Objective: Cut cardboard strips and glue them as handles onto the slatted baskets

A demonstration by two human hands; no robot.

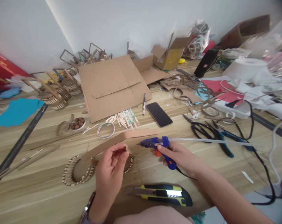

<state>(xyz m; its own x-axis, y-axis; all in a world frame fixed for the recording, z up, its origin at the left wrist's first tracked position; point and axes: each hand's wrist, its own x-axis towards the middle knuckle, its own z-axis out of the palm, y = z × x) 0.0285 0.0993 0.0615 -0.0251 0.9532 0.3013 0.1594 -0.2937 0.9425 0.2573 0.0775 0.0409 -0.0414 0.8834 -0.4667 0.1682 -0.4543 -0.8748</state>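
My right hand (178,155) grips a blue hot glue gun (158,143) by its handle, a long clear glue stick (208,141) jutting from its back. The nozzle points left at my left hand (111,165), a short gap away. Between thumb and fingertips, that hand pinches a small brown cardboard piece (126,148). Behind the left hand, partly hidden, lies a round piece (131,163) edged with short pale sticks. A larger oval piece with the same stick edging (67,172) sits to the left. A long cardboard strip (103,143) runs behind the fingers.
Close to me lies a utility knife (164,194), its blade pointing left. Pliers (221,137) and scissors (201,127) rest at right among black cables. Beyond are a phone (159,114), a pen (144,104), a tape roll (105,130), cut sticks (119,119) and cardboard sheets (113,77).
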